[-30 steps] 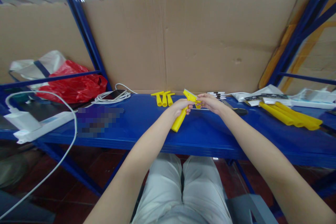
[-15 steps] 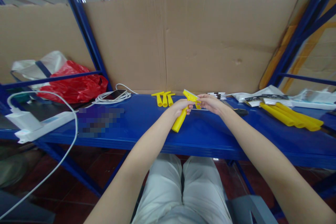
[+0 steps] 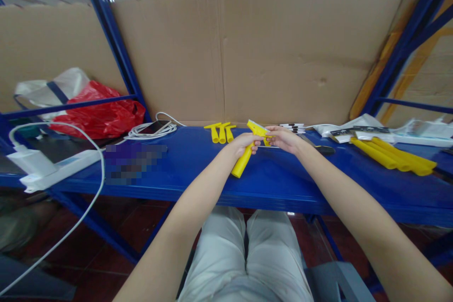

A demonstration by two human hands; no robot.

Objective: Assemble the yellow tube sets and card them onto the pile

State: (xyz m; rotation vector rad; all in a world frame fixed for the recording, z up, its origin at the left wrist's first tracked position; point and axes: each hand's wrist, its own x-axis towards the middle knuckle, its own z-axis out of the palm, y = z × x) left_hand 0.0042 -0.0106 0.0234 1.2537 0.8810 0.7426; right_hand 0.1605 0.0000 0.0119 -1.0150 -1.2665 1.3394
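Observation:
Above the blue shelf top (image 3: 198,170), my left hand (image 3: 247,144) is closed around the upper handle of a yellow scraper (image 3: 240,165). The scraper's tubular handle points down toward me, and its wide head, with a pale strip along the edge, faces the back. The fingers of my right hand (image 3: 281,138) are pinched at the right end of that head; my fingers partly hide it. Further back to the left, three yellow T-shaped pieces (image 3: 222,136) lie side by side, smaller in view than the held one.
Yellow tubes (image 3: 392,156) lie at the right beside white packets (image 3: 361,133). A black-handled tool (image 3: 323,150) and several white-and-black sticks (image 3: 292,127) are behind my right hand. At left are a power strip (image 3: 67,167), coiled white cable (image 3: 141,132) and red bag (image 3: 102,108). Cardboard (image 3: 283,56) stands behind.
Almost nothing differs. The fingers of my right hand have shifted slightly on the scraper's head, while my left hand keeps its hold on the handle.

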